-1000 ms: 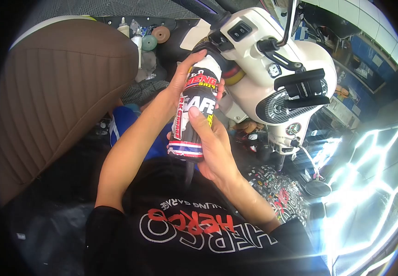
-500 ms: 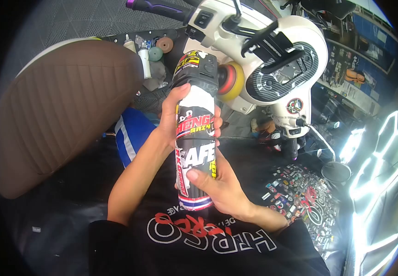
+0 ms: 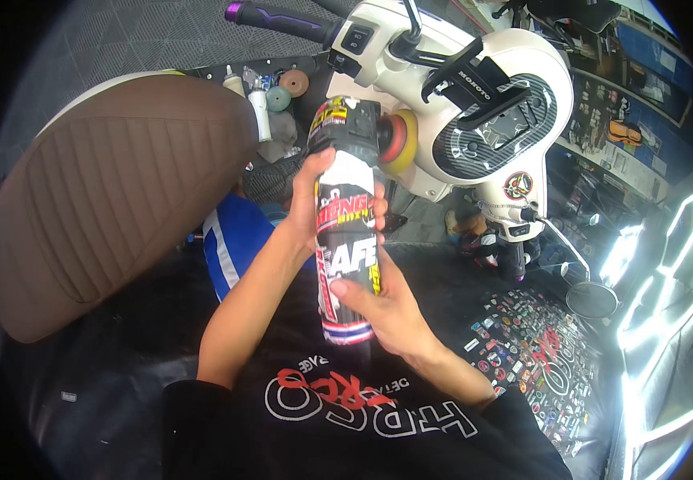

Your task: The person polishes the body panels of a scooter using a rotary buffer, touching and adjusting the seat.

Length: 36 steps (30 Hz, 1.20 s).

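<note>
A polisher (image 3: 348, 172) covered in stickers is held in both hands, its yellow and red round pad (image 3: 400, 142) at the far end facing the white scooter body (image 3: 514, 64). My left hand (image 3: 310, 200) wraps round the upper part of the polisher, with fingertips showing on its right side. Lower down, my right hand (image 3: 382, 308) grips the handle, thumb across the front. The pad is beside the scooter's front panel; whether they touch I cannot tell.
The brown scooter seat (image 3: 122, 192) fills the left. Bottles (image 3: 260, 114) and round pads (image 3: 293, 82) lie on the footboard beyond. A handlebar (image 3: 282, 22), a phone holder (image 3: 474, 84) and a mirror (image 3: 591, 299) stick out from the scooter. A sticker-covered surface (image 3: 530, 360) is at right.
The polisher's head and pad have come into fuller view since the first frame. The view has turned, and the scooter's front now shows more of its handlebar. Both hands keep their grip.
</note>
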Motion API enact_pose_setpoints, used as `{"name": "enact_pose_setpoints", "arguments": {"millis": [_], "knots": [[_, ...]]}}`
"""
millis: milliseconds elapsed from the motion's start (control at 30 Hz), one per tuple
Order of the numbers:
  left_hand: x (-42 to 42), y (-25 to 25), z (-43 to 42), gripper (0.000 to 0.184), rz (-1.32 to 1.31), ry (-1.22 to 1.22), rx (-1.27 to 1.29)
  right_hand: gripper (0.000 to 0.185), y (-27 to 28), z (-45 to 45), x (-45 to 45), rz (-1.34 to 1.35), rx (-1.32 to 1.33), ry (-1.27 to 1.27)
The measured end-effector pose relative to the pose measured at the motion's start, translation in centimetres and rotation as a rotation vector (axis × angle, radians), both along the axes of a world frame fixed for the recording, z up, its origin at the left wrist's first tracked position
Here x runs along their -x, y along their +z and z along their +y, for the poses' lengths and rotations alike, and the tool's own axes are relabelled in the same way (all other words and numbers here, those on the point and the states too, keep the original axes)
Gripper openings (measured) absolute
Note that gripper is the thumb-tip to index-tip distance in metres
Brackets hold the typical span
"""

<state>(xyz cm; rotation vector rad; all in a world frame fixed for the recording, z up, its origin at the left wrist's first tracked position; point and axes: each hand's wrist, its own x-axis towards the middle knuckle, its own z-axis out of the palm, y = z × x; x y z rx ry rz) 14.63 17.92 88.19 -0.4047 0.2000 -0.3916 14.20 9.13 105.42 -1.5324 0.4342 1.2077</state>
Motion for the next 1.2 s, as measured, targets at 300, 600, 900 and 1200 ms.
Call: {"name": "enact_pose_setpoints", "arguments": {"millis": [300, 600, 900, 1200], "knots": [[0.7, 4.3, 0.5, 0.077, -0.053, 0.01, -0.18, 0.071, 3.0, -2.2, 0.1, 0.004, 0.035, 0.104], [0.1, 4.6, -1.6, 0.038, -0.057, 0.184, -0.676, 0.077, -1.7, -9.1, -3.0, 0.045, 0.036, 0.193], [0.1, 5.1, -0.4, 0.046, -0.09, 0.23, -1.084, 0.084, -6.8, -11.8, -3.0, -0.14, -0.005, 0.289], [-1.3, 5.3, 1.0, 0.045, -0.034, 0.298, -1.217, 0.072, -10.4, -11.5, -4.1, -0.129, -0.086, 0.29]]}}
